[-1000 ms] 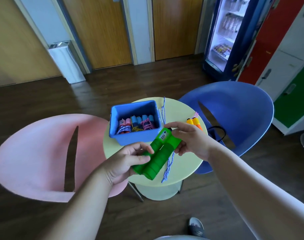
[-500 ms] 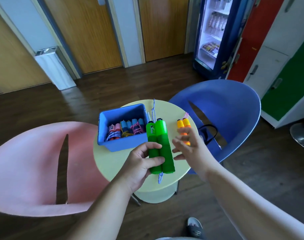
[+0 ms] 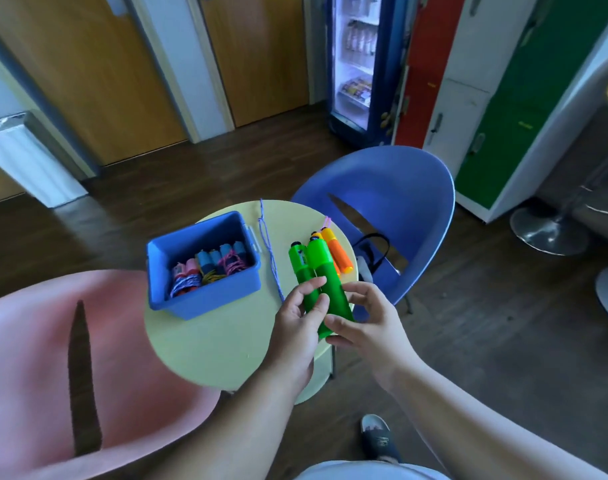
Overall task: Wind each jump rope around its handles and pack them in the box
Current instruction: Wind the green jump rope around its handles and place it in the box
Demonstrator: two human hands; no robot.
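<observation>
Two green jump rope handles [image 3: 316, 268] are held side by side, pointing away from me over the round yellow-green table [image 3: 209, 344]. My left hand [image 3: 297, 323] grips their lower half, and my right hand [image 3: 364, 323] holds their bottom end from the right. Their blue-purple cord [image 3: 269, 251] trails loose across the table past the blue box [image 3: 205, 296]. Inside the box lie several wound ropes with pink and blue handles [image 3: 209, 266]. A pair of orange handles [image 3: 337, 252] lies on the table behind the green ones.
A pink chair [image 3: 35, 358] stands at the left and a blue chair [image 3: 392, 199] at the right of the table, with a black strap [image 3: 373, 251] on its seat. A drinks fridge [image 3: 358, 64] and coloured lockers [image 3: 468, 81] stand behind. My shoe [image 3: 377, 436] shows below.
The green handles turned from slanted to pointing away from me. My right hand let go of their top end, opened, and now holds their bottom end. My view shifted left.
</observation>
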